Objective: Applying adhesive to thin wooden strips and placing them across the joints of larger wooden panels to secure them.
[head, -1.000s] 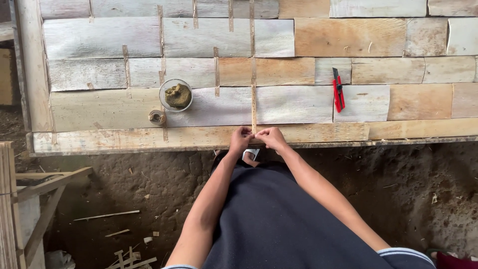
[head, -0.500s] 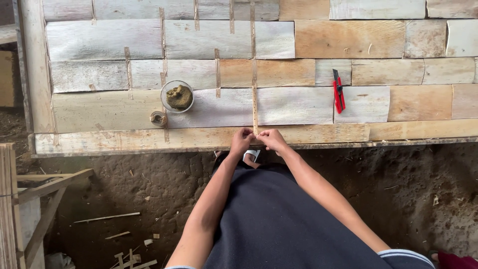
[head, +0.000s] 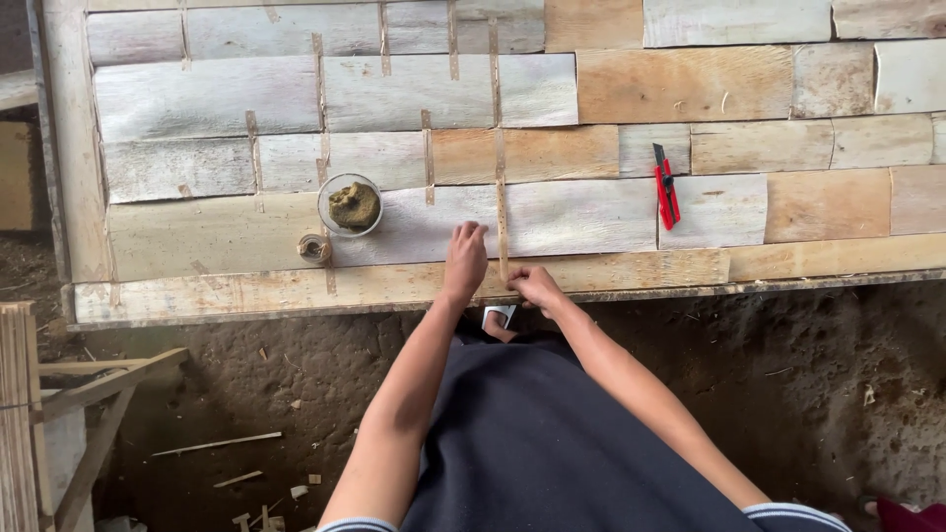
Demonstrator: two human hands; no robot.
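Item: thin wooden strip [head: 502,222], pale, narrow, lying flat on a panel of pieced veneer sheets [head: 631,89] that serves as the tabletop. Its long axis runs straight away from the person, over a seam between two sheets; its near end sits close to the panel's front edge [head: 246,296].

Left hand [head: 464,258]: laid on the panel just to the left of the strip, fingers stretched forward and pressed down flat, gripping nothing. It lies alongside the strip's lower half, just beside it (whether the fingertips actually touch the strip cannot be told).

Right hand [head: 535,287]: at the strip's near end, fingers curled in a pinch that seems to hold or press that end. This is the nearer hand to the strip's end; the strip extends away from it, up the panel.

Other items on the panel: a clear round dish of brownish paste [head: 351,204], well to the left of the left hand; a small roll of tape [head: 314,247] just below and left of the dish; a red utility knife [head: 667,185], lying to the right, well apart from the right hand.

Below the panel: bare earth floor [head: 808,374] with scattered wood slivers; slats of a wooden frame [head: 20,414] at the lower left.
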